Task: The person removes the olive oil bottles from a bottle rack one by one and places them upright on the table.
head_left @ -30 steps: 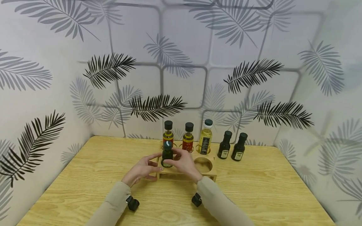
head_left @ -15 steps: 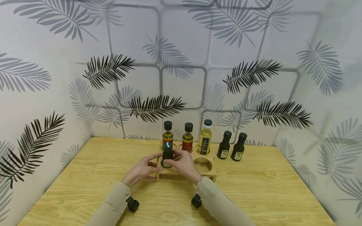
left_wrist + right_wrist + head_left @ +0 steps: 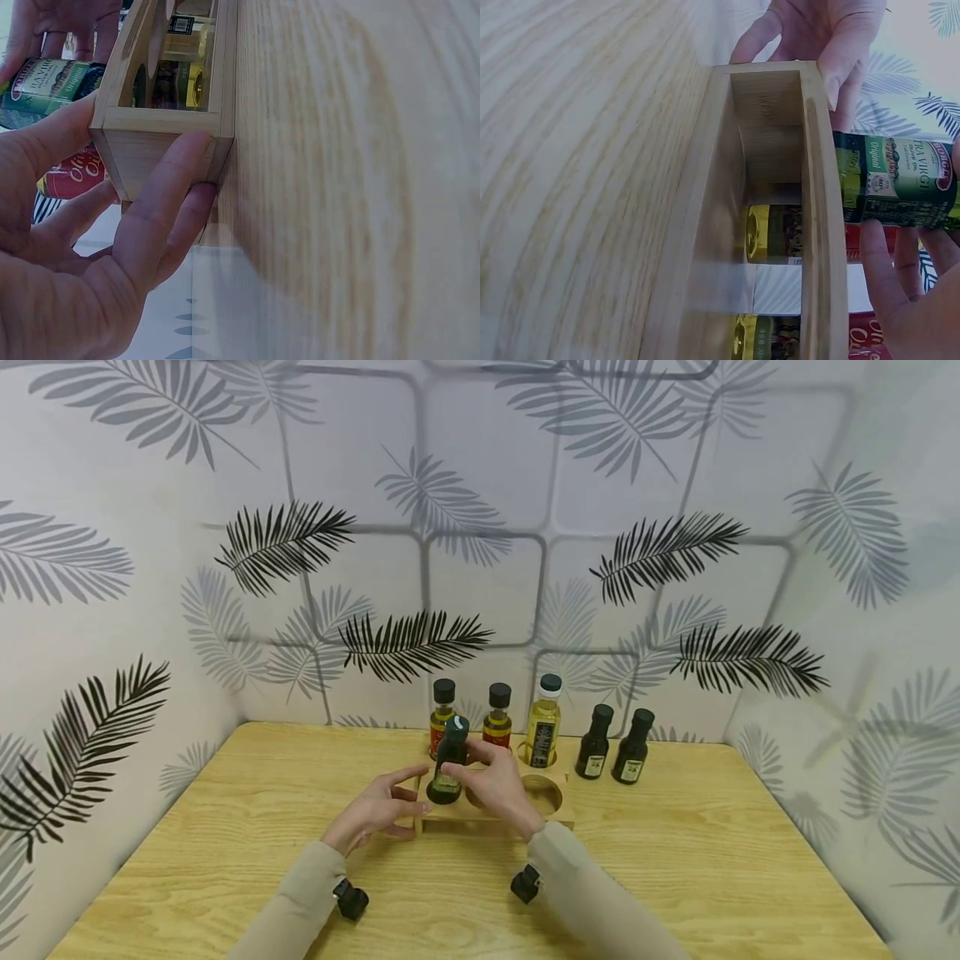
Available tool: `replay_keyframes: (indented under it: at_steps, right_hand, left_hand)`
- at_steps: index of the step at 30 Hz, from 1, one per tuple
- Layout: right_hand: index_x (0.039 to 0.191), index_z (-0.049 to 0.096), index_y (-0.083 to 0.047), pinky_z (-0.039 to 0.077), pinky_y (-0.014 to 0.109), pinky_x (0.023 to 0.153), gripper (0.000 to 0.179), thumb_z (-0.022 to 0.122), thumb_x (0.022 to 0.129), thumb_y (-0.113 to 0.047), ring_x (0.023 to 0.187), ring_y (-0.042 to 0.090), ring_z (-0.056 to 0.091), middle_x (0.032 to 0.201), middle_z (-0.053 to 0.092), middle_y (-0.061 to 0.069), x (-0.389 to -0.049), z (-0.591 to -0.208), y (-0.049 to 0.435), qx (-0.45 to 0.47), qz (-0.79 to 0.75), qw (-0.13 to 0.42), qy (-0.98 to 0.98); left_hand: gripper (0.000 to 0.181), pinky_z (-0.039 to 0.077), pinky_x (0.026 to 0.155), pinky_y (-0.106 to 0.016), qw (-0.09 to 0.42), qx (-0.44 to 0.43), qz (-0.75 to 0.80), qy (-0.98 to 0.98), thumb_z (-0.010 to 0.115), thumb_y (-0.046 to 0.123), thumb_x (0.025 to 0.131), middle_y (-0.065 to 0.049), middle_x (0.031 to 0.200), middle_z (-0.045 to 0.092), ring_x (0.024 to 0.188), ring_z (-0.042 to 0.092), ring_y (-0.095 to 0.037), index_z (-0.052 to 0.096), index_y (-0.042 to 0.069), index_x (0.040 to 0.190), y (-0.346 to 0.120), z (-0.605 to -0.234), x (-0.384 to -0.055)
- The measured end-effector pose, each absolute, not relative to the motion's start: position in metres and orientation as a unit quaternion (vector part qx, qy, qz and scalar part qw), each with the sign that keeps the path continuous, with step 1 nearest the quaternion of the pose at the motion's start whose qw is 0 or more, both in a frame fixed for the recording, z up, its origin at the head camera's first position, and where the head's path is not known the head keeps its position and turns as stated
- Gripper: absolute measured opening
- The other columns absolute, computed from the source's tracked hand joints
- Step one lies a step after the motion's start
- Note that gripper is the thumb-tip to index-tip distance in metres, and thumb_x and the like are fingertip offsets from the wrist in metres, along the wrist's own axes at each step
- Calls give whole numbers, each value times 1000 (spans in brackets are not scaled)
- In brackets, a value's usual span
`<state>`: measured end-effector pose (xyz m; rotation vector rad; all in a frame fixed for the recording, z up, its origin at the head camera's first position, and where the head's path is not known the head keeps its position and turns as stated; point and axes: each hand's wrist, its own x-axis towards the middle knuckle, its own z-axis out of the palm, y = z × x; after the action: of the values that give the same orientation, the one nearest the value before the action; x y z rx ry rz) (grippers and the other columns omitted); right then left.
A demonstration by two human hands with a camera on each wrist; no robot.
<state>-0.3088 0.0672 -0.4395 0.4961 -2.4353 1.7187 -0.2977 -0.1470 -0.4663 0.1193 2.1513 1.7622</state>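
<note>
My right hand holds a dark green olive oil bottle over the front left of a wooden bottle rack. The bottle leans, its cap toward the right. In the right wrist view the label of this olive oil bottle faces the camera, and its base is just above the rack's top board. At the rack's left end, my left hand grips the wood. In the left wrist view its thumb lies at the top edge and its fingers press on the end panel.
Two red-labelled bottles and a clear bottle of yellow oil stand in the rack's back row. Right of the rack, two dark bottles stand on the wooden table. A leaf-patterned wall rises behind.
My right hand has raised the olive oil bottle out of the rack's front left hole, and the bottle has tipped from upright toward the right. My left hand has stayed at the rack.
</note>
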Motion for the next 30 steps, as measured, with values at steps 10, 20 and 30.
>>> replay_keyframes:
  at_steps: [10, 20, 30]
  right_hand:
    - [130, 65, -21, 56, 39, 88, 49, 77, 85, -37, 110, 27, 64, 115, 70, 3, -303, -437, 77, 150, 583, 69, -795]
    - [137, 60, -16, 48, 50, 98, 60, 76, 85, -41, 109, 27, 61, 108, 69, 3, -300, -432, 94, 130, 552, 80, -820]
    - [143, 51, -10, 44, 52, 105, 69, 74, 87, -42, 119, 24, 56, 119, 66, 5, -296, -429, 113, 112, 564, 74, -815]
  left_hand:
    - [71, 61, 76, -47, 175, 46, 623, 761, 74, 14, 88, -25, 131, 46, 101, 64, -27, 42, 24, 150, -149, -468, -298]
    - [71, 61, 76, -46, 178, 46, 621, 762, 75, 15, 88, -27, 133, 45, 105, 63, -30, 41, 24, 151, -149, -466, -298]
    - [72, 61, 77, -46, 177, 52, 623, 760, 75, 14, 88, -28, 133, 44, 104, 64, -30, 41, 24, 151, -147, -466, -297]
